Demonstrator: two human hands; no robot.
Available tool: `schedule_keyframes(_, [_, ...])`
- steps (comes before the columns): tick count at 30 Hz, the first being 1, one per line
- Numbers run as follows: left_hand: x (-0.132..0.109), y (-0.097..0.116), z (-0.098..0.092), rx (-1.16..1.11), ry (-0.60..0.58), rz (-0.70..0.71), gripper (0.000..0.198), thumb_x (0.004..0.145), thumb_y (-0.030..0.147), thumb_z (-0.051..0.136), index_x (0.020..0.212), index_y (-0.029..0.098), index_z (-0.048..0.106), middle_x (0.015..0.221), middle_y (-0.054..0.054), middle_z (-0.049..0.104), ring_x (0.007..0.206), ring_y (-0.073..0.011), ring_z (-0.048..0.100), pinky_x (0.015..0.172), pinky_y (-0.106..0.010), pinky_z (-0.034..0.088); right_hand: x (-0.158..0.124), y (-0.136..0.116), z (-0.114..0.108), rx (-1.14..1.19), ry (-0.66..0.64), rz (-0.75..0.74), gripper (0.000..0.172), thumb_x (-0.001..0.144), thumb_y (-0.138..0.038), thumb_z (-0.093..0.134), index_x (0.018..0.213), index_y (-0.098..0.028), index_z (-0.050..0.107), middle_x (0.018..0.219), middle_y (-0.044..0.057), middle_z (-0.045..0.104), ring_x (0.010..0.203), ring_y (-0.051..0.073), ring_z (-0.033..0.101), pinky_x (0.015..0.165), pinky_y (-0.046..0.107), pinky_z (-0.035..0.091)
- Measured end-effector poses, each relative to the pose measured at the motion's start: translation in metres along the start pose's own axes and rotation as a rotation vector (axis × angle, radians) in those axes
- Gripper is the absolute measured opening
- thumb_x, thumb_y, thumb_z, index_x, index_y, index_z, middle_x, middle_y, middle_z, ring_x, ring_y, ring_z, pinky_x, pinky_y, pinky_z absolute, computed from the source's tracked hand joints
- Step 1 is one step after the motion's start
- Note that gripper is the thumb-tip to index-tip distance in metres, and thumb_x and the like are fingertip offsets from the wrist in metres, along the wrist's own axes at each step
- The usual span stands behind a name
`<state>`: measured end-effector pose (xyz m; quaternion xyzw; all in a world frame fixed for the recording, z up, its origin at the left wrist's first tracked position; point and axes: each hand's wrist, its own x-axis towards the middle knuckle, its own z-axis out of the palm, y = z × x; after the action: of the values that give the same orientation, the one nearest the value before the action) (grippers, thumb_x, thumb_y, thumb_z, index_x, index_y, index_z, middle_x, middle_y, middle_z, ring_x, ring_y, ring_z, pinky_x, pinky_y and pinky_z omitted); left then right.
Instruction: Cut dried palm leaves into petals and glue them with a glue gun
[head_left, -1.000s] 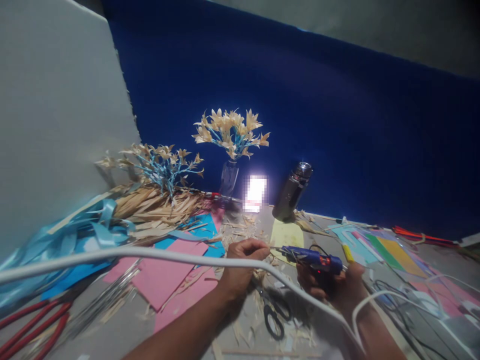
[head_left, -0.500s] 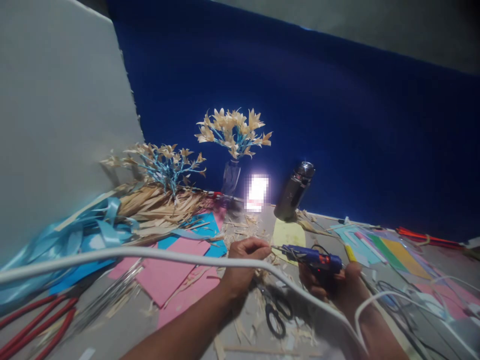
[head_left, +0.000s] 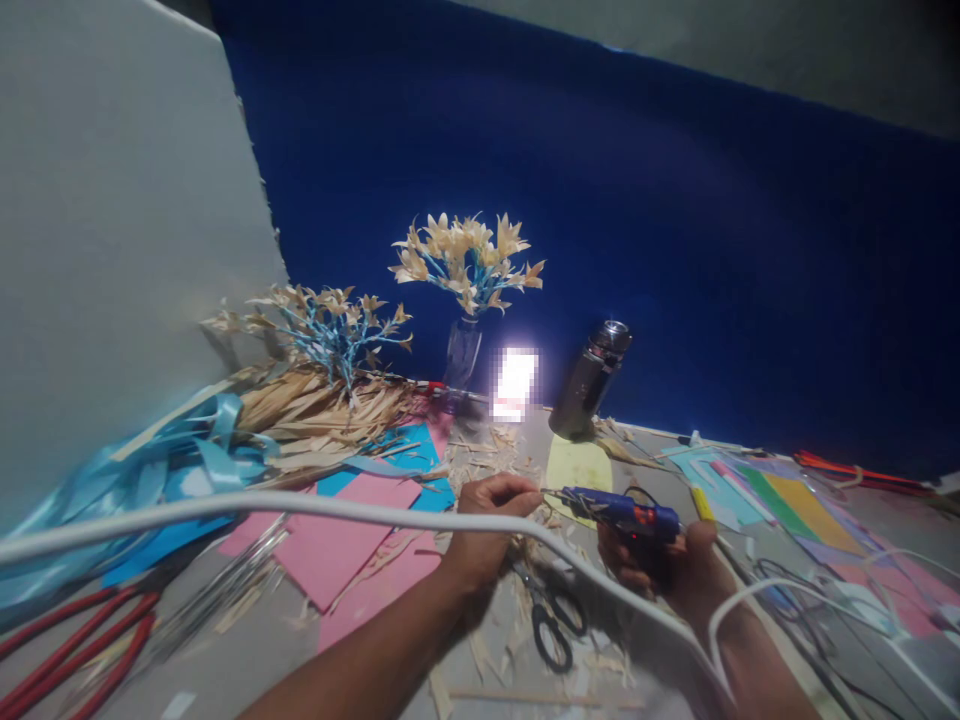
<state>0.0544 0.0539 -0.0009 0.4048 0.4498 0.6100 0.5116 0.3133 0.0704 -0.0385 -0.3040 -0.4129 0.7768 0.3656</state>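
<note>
A blue hot glue gun [head_left: 622, 510] with a small lit red spot is gripped in my right hand [head_left: 667, 570], its nozzle pointing left. At the nozzle's tip are the pinched fingertips of my left hand [head_left: 491, 510]; a thin piece may be between them, too small to make out. Black-handled scissors [head_left: 555, 620] lie on the table below and between my hands. Under the nozzle is a yellow sheet [head_left: 577, 470] with stains. A white cable [head_left: 337, 508] crosses in front of both forearms.
Dried-husk flowers [head_left: 465, 260] stand in a clear bottle [head_left: 463, 350]; another bunch [head_left: 341, 335] is at left. Behind my hands stand a bright light [head_left: 515, 384] and a dark flask [head_left: 589, 385]. Pink paper [head_left: 345, 540], blue ribbon [head_left: 172, 470] and red-handled tools [head_left: 82, 650] lie left.
Almost nothing differs. The glue gun and both hands keep nearly the same place, and the view has shifted very slightly.
</note>
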Motion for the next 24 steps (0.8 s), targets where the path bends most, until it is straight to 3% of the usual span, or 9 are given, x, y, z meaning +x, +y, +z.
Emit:
schedule_keyframes(10, [0.000, -0.001, 0.000, -0.014, -0.001, -0.023, 0.013, 0.060, 0.029, 0.078, 0.059, 0.016, 0.075, 0.051, 0.001, 0.056, 0.050, -0.0108, 0.043, 0.051, -0.026, 0.035, -0.002, -0.016, 0.019, -0.046, -0.047, 0.014, 0.091, 0.047, -0.089, 0.076, 0.096, -0.012, 0.077, 0.078, 0.007, 0.058, 0.055, 0.008, 0.035, 0.047, 0.022, 0.030])
schedule_keyframes(16, [0.001, -0.002, -0.002, -0.023, -0.021, -0.021, 0.012, 0.060, 0.028, 0.078, 0.059, 0.017, 0.075, 0.051, 0.002, 0.056, 0.049, -0.0098, 0.043, 0.051, -0.025, 0.037, -0.002, -0.019, 0.012, 0.008, -0.060, 0.041, 0.098, 0.041, -0.092, 0.074, 0.098, -0.012, 0.077, 0.075, 0.006, 0.058, 0.055, 0.009, 0.037, 0.047, 0.021, 0.032])
schedule_keyframes(24, [0.001, 0.000, 0.000, -0.054, -0.023, -0.043, 0.011, 0.061, 0.027, 0.078, 0.058, 0.017, 0.074, 0.051, 0.001, 0.055, 0.048, -0.0096, 0.043, 0.048, -0.024, 0.037, -0.001, -0.020, 0.015, -0.012, -0.023, 0.013, 0.095, 0.042, -0.094, 0.072, 0.093, -0.014, 0.076, 0.074, 0.006, 0.057, 0.056, 0.011, 0.037, 0.048, 0.024, 0.032])
